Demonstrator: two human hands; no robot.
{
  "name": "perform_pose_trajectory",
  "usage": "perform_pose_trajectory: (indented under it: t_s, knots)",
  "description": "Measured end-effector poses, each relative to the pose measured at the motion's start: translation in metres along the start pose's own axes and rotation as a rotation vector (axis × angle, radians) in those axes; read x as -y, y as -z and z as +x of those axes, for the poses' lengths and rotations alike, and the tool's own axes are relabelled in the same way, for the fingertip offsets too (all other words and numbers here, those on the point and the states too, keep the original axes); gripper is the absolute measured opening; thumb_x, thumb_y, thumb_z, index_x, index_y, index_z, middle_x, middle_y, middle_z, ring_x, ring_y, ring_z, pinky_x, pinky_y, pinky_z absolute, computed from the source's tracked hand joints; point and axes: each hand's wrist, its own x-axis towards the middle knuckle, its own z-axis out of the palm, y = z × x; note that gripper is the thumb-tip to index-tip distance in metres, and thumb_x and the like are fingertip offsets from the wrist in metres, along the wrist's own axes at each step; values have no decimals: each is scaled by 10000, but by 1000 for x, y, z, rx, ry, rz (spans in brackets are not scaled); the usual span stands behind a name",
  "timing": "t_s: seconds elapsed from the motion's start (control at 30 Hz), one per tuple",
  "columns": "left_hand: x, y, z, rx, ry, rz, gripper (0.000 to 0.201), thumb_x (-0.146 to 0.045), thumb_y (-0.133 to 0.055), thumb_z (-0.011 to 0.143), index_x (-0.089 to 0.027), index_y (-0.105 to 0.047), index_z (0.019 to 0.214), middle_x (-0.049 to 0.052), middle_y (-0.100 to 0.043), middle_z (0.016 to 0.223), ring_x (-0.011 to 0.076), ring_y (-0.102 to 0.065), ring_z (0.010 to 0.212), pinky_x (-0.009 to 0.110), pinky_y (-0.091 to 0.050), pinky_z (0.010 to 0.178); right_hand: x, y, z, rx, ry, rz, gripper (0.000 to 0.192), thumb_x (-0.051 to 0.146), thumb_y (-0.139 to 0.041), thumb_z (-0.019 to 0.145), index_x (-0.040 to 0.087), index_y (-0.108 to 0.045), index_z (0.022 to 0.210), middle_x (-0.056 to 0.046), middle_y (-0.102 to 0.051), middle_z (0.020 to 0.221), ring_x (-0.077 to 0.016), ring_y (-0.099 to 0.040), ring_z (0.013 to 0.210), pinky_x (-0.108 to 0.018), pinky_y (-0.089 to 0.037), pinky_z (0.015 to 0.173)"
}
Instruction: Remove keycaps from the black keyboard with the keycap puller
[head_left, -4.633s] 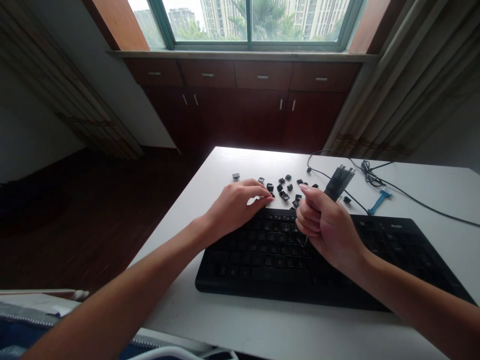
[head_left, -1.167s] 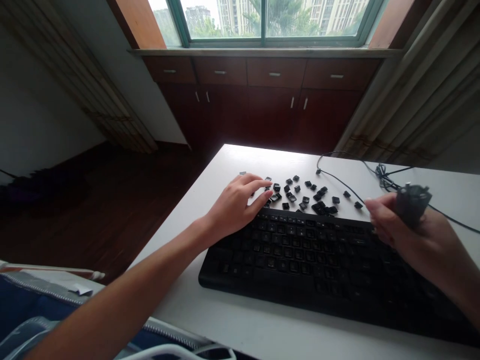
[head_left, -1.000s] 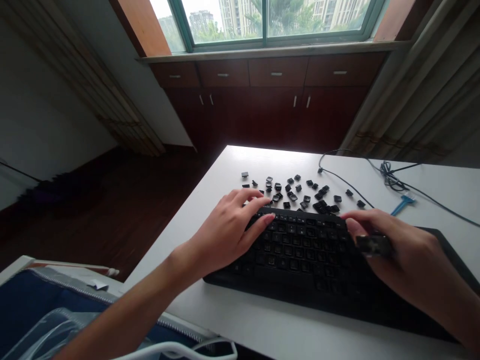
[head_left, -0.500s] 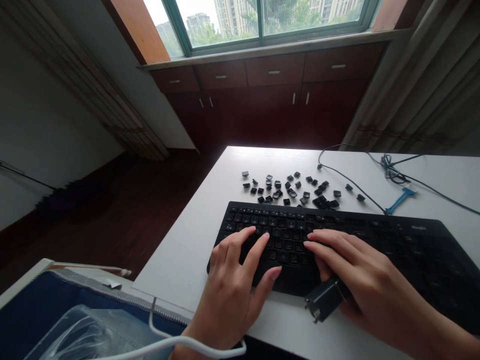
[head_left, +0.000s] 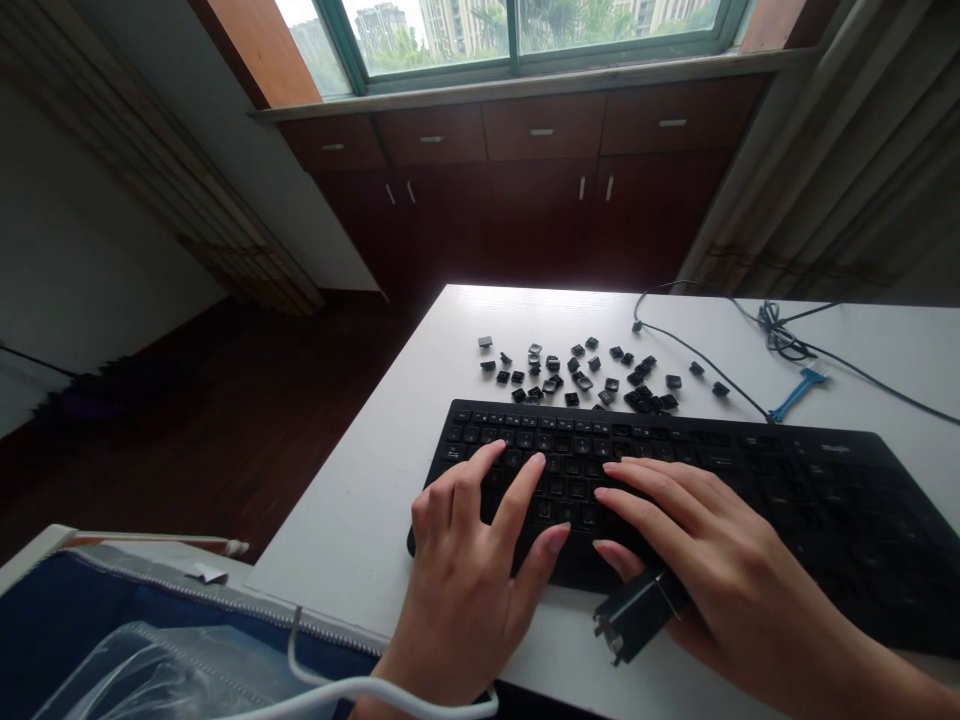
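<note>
A black keyboard (head_left: pixel 697 440) lies on the white table, with several of its keycaps off and bare key sockets showing in the middle. My left hand (head_left: pixel 472 540) rests over its left part, fingers spread and fingertips on the keys, holding nothing. Over the middle of the keyboard, my right hand (head_left: pixel 705 540) has its index and middle fingers stretched out to the keys. Tucked under that palm is a small black boxy tool with metal prongs (head_left: pixel 634 612), its pronged end pointing down and left. Part of the tool is hidden by the hand.
Loose black keycaps (head_left: pixel 581 378) lie scattered behind the keyboard. A blue brush (head_left: pixel 799 393) and a black cable (head_left: pixel 784 335) are at the back right. At the lower left, a blue zippered bag (head_left: pixel 82 600) with clear plastic and a white cord (head_left: pixel 360 690) borders the table.
My right fingers have shifted slightly left on the keys and the thumb now shows apart from them. The black tool has tipped down a little. My left hand stays nearly in place.
</note>
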Motion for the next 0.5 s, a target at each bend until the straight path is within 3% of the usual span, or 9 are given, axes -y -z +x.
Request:
perform_pose_trajectory:
  t_s: [0.27,0.5]
  knots:
    - [4,3,2,20,-80,-20,492,-355,-567,1002,-239,-511,1477,178,-447,1475,353,-472,1287,520,-401,1009,2,4,-2,17,0,-3,331,231,-659,942,130,-644,1257,-155,-690,1280,-298,-627,1170,-460,-540,983]
    - [-2,-2,3,0,-15,14,474,-425,-536,1014,-322,-536,1476,156,-475,1478,353,-511,1239,525,-399,982,1,2,1,13,20,-8,317,231,-664,941,116,-654,1236,-161,-687,1264,-293,-622,1156,-461,-535,968]
